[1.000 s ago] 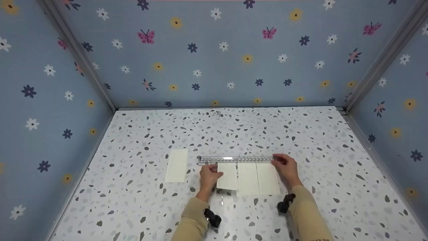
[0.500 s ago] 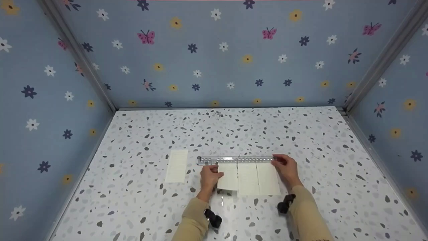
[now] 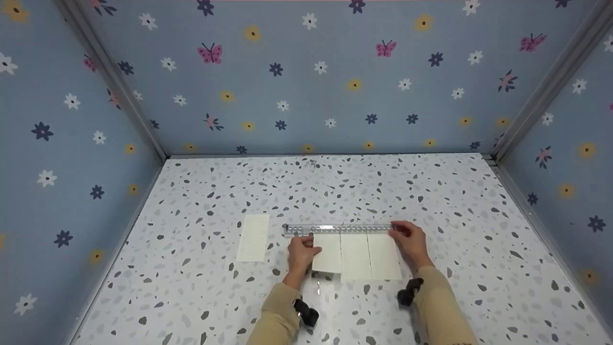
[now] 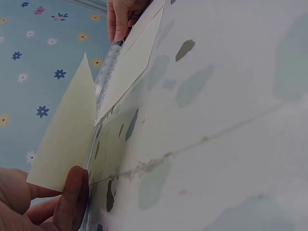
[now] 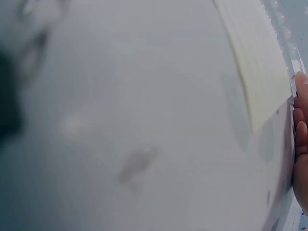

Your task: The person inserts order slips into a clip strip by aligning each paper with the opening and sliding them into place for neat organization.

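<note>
A clear ruler (image 3: 354,228) lies crosswise on the table along the top edges of several pale yellow paper slips. My right hand (image 3: 412,242) holds the ruler's right end between thumb and fingers. Between the thumb and fingers of my left hand (image 3: 300,255) is the left edge of one slip (image 3: 327,255), just below the ruler. The left wrist view shows this slip (image 4: 67,132) tilted up off the table. To its right, a middle slip (image 3: 355,257) and a right slip (image 3: 384,257) lie side by side, their tops at the ruler.
Another pale slip (image 3: 254,238) lies apart on the left side of the speckled white table (image 3: 215,297). Flowered blue panels (image 3: 306,96) enclose the back and sides. A small clear object (image 3: 312,164) sits near the back edge.
My left hand and the slip it pinches have shifted slightly to the right, towards the middle slip. The right hand and the ruler look unmoved.
</note>
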Demonstrator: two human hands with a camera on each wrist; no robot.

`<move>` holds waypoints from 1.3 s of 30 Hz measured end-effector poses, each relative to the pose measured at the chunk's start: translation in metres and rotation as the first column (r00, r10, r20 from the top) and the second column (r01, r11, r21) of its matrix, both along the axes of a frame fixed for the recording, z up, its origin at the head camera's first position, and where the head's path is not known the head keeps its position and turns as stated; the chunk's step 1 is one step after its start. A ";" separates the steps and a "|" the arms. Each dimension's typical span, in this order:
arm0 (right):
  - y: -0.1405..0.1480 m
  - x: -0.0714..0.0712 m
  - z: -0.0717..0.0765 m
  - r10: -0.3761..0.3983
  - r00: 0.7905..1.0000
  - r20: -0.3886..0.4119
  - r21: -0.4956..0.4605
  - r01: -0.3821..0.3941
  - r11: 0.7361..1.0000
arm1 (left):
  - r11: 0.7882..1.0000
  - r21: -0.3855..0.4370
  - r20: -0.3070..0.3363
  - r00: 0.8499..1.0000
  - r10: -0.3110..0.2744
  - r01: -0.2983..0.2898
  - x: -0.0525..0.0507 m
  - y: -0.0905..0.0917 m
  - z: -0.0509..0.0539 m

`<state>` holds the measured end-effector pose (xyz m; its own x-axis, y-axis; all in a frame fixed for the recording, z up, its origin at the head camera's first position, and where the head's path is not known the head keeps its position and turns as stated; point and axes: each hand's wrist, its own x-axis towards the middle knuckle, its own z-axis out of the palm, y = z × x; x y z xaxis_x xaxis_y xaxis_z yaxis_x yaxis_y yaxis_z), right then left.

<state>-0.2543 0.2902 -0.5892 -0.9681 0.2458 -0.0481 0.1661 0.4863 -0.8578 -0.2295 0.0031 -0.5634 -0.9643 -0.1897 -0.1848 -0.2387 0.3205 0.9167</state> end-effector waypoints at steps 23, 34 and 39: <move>0.002 0.001 0.000 0.023 0.999 -0.041 -0.046 -0.025 0.999 | 0.999 -0.037 -0.049 0.999 -0.004 0.002 0.001 0.001 -0.001; 0.000 0.002 0.001 0.009 1.000 -0.006 -0.041 -0.009 0.999 | 0.996 -0.080 -0.119 0.992 -0.042 0.032 0.003 -0.004 0.001; 0.000 0.003 0.003 0.014 0.999 -0.041 -0.041 -0.016 0.999 | 0.991 -0.131 -0.123 0.991 -0.046 0.029 0.003 -0.010 0.005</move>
